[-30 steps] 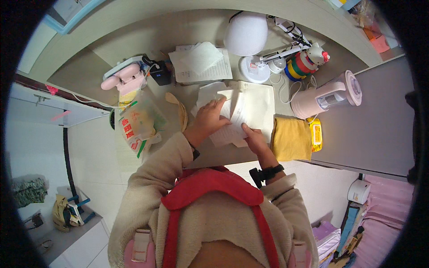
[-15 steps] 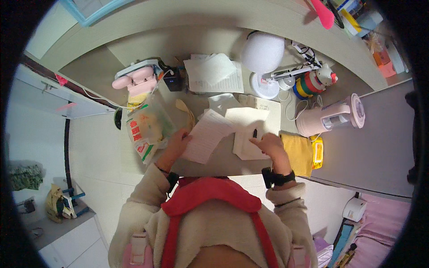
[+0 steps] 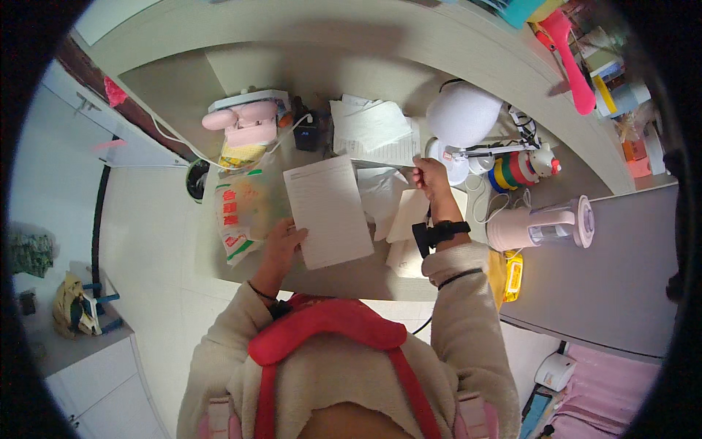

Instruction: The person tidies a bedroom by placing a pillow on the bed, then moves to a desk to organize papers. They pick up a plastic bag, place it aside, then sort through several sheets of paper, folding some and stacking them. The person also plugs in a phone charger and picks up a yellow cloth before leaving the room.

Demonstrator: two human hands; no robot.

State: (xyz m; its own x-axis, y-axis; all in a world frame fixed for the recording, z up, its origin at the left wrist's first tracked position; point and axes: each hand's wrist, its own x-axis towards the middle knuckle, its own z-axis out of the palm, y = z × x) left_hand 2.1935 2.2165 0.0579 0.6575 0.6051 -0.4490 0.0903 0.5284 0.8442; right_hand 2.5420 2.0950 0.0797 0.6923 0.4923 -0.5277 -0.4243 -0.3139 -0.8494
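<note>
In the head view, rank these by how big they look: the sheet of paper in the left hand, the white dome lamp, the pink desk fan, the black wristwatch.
Largest to smallest as seen:
1. Sheet of paper, held by the left hand.
2. White dome lamp and pink desk fan look about alike; not ranked.
3. Black wristwatch on the right hand wrist.

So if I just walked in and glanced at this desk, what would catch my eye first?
Probably the white printed sheet at the desk's middle, held at its lower left edge by the left hand. Next, the right hand reaching toward the stack of papers at the back, beside the round white lamp. The pink blender jug on its side at the right also stands out.
</note>
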